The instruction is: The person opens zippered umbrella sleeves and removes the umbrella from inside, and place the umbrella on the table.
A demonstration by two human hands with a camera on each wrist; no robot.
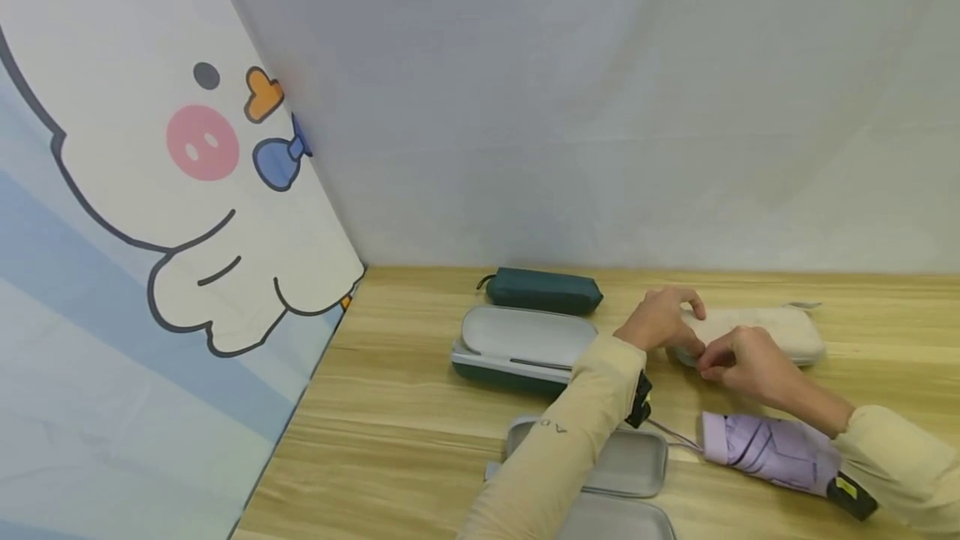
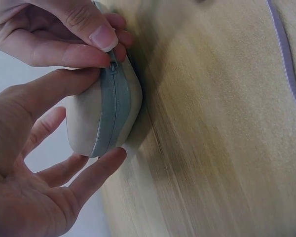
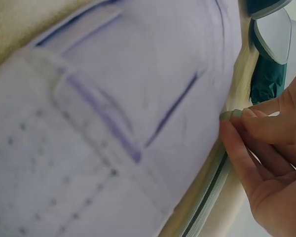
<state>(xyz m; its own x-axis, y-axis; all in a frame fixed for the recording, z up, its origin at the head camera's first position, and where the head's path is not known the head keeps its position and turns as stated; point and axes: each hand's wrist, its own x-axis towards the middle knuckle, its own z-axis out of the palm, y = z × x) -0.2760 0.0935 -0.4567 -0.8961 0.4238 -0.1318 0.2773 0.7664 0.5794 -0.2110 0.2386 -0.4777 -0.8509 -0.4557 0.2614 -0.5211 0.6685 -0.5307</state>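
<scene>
A beige zip case (image 1: pixel 780 332) lies at the back right of the table, a grey-green zipper (image 2: pixel 113 106) running along its side. My left hand (image 1: pixel 663 322) grips the case's left end, with the fingers spread round it in the left wrist view. Close beside it, my right hand (image 1: pixel 753 365) pinches the zipper pull between thumb and index finger. The zipper's teeth look closed below the slider in the left wrist view. A folded lilac umbrella (image 1: pixel 780 450) lies under the right forearm and fills much of the right wrist view.
Left of the hands are a dark green pouch (image 1: pixel 543 290) and a dark green box with a grey lid (image 1: pixel 528 330). Two shallow grey trays or lids (image 1: pixel 637 465) lie nearer, partly behind the left sleeve. A white curtain (image 1: pixel 600 107) backs the table.
</scene>
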